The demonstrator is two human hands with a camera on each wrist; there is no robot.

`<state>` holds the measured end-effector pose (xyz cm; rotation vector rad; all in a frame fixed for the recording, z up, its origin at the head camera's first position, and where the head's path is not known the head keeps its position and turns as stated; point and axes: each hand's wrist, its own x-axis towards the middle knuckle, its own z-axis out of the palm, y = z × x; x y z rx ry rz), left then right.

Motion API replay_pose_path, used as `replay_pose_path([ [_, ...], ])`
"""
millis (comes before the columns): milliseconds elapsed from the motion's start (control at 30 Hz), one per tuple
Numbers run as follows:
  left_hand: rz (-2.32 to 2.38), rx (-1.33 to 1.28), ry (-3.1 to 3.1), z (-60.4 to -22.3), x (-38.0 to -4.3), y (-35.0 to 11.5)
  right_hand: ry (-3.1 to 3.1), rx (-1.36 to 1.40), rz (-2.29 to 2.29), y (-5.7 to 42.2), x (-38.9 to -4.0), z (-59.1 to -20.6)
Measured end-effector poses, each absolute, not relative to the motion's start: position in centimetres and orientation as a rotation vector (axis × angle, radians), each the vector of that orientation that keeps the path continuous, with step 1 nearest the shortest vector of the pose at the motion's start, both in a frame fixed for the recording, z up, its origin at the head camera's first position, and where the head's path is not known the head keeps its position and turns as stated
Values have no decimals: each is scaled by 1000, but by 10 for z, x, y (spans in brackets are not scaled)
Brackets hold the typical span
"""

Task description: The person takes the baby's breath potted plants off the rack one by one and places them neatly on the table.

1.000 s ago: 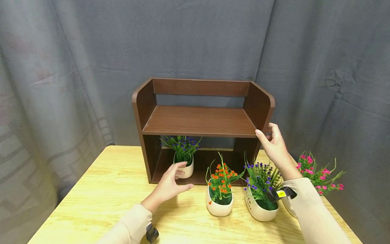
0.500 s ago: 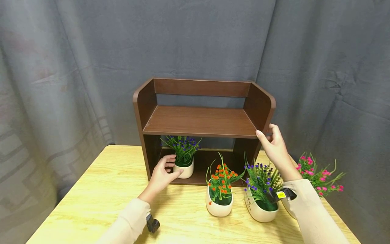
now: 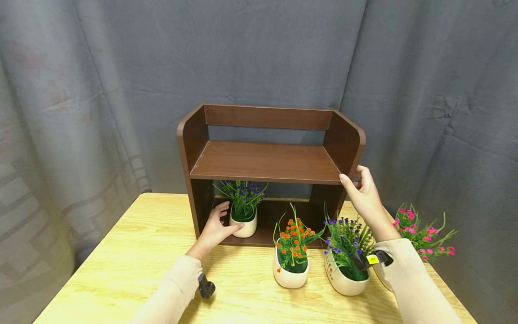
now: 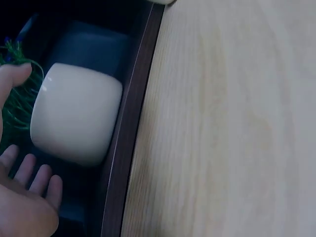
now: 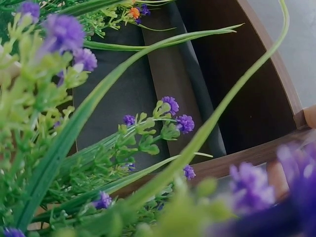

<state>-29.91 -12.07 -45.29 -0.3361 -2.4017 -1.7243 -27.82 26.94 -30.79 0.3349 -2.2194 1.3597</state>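
A brown two-tier shelf [image 3: 265, 162] stands on the table. On its lower tier, at the left, sits a white pot [image 3: 244, 227] with an artificial purple-flowered plant [image 3: 244, 198]. Beside this pot is my left hand [image 3: 212, 229], thumb in front of it and fingers spread to its left. In the left wrist view the white pot [image 4: 76, 113] lies just beyond the thumb and fingers, a gap showing below it. My right hand [image 3: 364, 195] grips the shelf's right side panel, thumb on the front edge and fingers on the outer face.
In front of the shelf are potted plants with orange flowers [image 3: 295, 240] and purple flowers [image 3: 344, 243]. A pink-flowered plant [image 3: 425, 234] stands farther right, its pot partly behind the right forearm. Grey curtains [image 3: 259, 54] hang behind the table [image 3: 133, 252].
My left hand has moved left from in front of the purple-flowered plant's pot to its left side, fingers reaching into the lower tier. The right hand keeps its grip on the shelf.
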Motion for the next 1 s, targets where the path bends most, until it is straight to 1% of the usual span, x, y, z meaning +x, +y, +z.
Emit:
replay_pose_path([
  [367,-1845,-283,-2522,-456,-319,-120,-2235,311,1368,272,-281,-310],
  [1000,-1936,-406,-2484,-466,-338,-107,-2190,336,1401,269,-279,-309],
])
